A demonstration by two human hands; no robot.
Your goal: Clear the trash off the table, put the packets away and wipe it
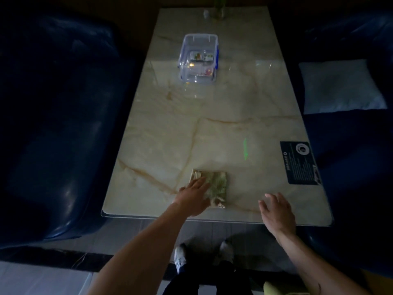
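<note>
From the head camera, your left hand (pixel 194 198) lies flat and open on the folded cloth (pixel 214 187), covering its left part near the table (pixel 161 145) front edge. Your right hand (pixel 276 210) hovers open and empty, to the right of the cloth and apart from it. The clear box (pixel 198 58) holding the packets sits far beyond the cloth, so the unwiped marble stretches away from your left hand.

Left hand (pixel 194 195) flat on cloth (pixel 213 187), marble table (pixel 212 107)
</note>
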